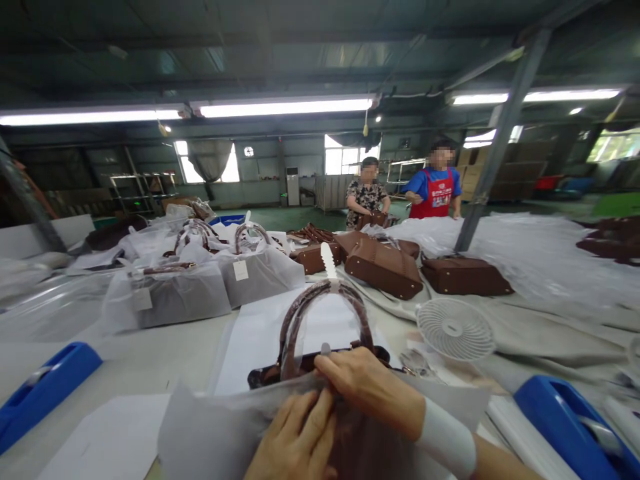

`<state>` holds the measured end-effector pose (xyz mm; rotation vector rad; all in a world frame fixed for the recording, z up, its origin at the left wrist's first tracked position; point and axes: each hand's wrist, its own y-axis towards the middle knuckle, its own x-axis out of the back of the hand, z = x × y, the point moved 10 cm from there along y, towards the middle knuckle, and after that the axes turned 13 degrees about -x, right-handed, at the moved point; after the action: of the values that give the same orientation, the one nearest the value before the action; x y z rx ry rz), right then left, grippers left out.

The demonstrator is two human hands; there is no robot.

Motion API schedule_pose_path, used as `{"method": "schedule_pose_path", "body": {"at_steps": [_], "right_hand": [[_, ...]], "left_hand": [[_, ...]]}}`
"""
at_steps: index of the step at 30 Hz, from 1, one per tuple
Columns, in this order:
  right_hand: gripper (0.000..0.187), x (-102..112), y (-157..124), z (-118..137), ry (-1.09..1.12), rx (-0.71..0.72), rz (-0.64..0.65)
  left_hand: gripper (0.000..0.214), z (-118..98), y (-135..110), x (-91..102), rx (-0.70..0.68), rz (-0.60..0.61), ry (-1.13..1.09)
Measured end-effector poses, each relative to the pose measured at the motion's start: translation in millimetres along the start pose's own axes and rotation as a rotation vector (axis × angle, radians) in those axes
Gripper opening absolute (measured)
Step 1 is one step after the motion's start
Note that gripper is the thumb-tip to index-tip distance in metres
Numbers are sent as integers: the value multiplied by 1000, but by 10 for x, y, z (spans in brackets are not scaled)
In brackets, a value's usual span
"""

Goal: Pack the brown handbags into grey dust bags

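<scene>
A brown handbag [320, 360] stands upright right in front of me, its two handles [327, 297] wrapped in clear film. Its lower body is covered by a translucent white plastic bag [215, 420]. With bent fingers, my left hand [297, 437] grips the plastic at the middle of the handbag's front. My right hand [375, 387], with a white band at the wrist, pinches the plastic's upper edge just below the handles. Both hands nearly touch, and their fingertips are partly hidden. A white serrated strip [329, 260] sticks up behind the handles.
Wrapped handbags [175, 293] with tags stand at the left, and bare brown handbags [383, 263] lie behind. A white fan [455, 329] is at the right. Blue tape dispensers [50, 393] flank me. Two people [435, 190] stand across the table, near a metal post [503, 140].
</scene>
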<state>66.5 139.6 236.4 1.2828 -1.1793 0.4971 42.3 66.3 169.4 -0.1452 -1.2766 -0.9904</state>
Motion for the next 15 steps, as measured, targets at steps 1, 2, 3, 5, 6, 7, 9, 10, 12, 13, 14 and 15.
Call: {"method": "schedule_pose_path", "body": {"at_steps": [1, 2, 3, 5, 6, 7, 9, 10, 12, 13, 14, 15], "right_hand": [[13, 106, -35, -47, 18, -11, -55], [17, 237, -95, -104, 44, -25, -131], [20, 379, -182, -170, 76, -44, -219], [27, 613, -411, -351, 122, -131, -386], [30, 669, -531, -451, 112, -195, -440], [34, 682, -643, -537, 79, -253, -471], [39, 615, -819, -638, -10, -309, -487], [37, 555, -877, -664, -46, -313, -484], [28, 456, -944, -685, -72, -295, -497], [23, 428, -951, -690, -66, -285, -509], [18, 412, -940, -688, -48, -268, -518], [15, 404, -912, -683, -23, -250, -517]], "left_hand": [[59, 2, 1, -120, 20, -1, 36], [59, 5, -11, -215, 46, 6, 61], [59, 9, -32, -273, 82, 7, 77], [58, 17, -83, -321, 176, 8, 88], [57, 16, -107, -330, 223, 10, 85], [57, 16, -128, -337, 266, 16, 76], [56, 4, -144, -354, 297, 35, 56], [55, -6, -132, -358, 275, 48, 48], [54, -10, -74, -329, 185, 68, 51], [53, -2, -27, -285, 126, 67, 65], [51, 14, 33, -222, 65, 55, 89], [49, 39, 101, -138, 14, 26, 122]]}}
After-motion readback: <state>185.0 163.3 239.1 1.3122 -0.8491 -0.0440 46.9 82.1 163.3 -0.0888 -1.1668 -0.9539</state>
